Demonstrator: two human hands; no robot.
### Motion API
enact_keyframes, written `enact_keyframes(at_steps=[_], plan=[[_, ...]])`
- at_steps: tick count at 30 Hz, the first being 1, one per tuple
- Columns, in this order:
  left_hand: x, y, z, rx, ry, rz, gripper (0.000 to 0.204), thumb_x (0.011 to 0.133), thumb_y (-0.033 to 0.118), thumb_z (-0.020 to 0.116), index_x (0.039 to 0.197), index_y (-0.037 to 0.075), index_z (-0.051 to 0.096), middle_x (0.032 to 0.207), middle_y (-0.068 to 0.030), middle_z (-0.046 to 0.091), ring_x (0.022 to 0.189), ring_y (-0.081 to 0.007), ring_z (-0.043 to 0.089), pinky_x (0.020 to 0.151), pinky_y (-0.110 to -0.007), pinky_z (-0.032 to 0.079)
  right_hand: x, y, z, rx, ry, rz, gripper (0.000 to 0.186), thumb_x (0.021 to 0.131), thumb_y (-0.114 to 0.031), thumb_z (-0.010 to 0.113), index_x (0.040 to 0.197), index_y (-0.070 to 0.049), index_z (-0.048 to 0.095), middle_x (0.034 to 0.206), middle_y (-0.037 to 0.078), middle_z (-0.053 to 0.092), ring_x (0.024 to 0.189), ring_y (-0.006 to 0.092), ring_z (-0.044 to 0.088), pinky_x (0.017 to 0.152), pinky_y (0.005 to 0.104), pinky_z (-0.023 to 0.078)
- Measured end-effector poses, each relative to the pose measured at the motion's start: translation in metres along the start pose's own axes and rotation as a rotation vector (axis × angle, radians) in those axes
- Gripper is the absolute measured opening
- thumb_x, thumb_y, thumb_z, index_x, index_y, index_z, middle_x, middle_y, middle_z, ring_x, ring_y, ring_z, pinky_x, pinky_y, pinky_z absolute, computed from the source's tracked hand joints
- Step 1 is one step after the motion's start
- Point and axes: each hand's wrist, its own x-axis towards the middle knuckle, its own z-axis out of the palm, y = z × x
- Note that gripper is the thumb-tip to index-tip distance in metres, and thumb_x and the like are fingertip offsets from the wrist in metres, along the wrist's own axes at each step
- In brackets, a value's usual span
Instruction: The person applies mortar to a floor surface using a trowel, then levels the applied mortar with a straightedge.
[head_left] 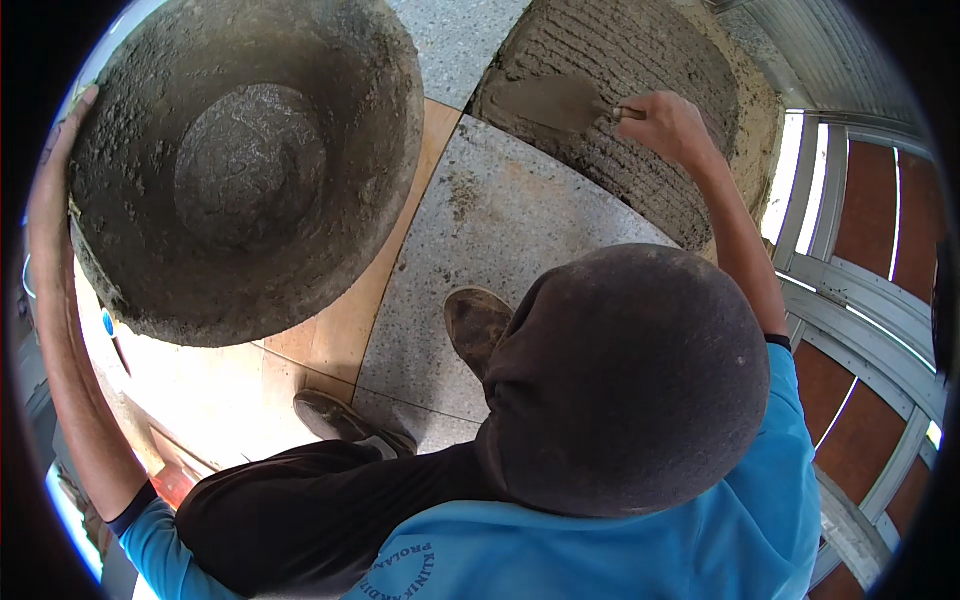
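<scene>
At the upper left, a large round basin (370, 170) stands tilted, its inner wall and bottom caked with wet grey mortar. My left hand (72, 125) holds its left rim, the thumb near the edge and the other fingers partly hidden behind the side. My right hand (662, 125) is closed around the short handle of a trowel (555, 103). The mortar-smeared trowel blade lies flat over a bed of wet mortar (640, 50) combed into rough ridges, close to its left edge.
Speckled grey tiles (520, 190) border the mortar bed, and wood-coloured tiles (335, 325) lie under the basin side. My shoes (475, 325) and bent knee (630, 380) are between my arms. A metal frame with brown panels (865, 215) stands at right. Mortar crumbs dot the grey tile.
</scene>
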Motion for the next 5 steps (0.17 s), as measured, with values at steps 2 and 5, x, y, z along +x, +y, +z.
enact_keyframes(at_steps=[2,5], plan=[[0.0016,-0.002,0.0,-0.031,0.042,-0.09,0.059,0.099,0.052,0.057,0.142,0.011,0.061,0.146,-0.0127,0.058,0.137,-0.0241,0.053,0.119,-0.038,0.035,0.0087,0.0047,-0.0019,0.008,0.021,-0.006,0.026,0.081,-0.03,0.066,0.076,-0.005,0.064,0.059,0.008,0.052,0.054,0.0206,0.046,0.057,0.0407,0.042],[0.0049,-0.0022,-0.0024,-0.064,0.018,-0.133,0.059,0.097,0.052,0.063,0.141,0.013,0.063,0.14,-0.0133,0.061,0.131,-0.0226,0.058,0.116,-0.038,0.038,0.0135,0.0098,-0.0026,0.042,-0.007,0.023,0.028,0.08,-0.033,0.068,0.077,-0.005,0.065,0.06,0.009,0.056,0.055,0.0194,0.048,0.057,0.0416,0.042]])
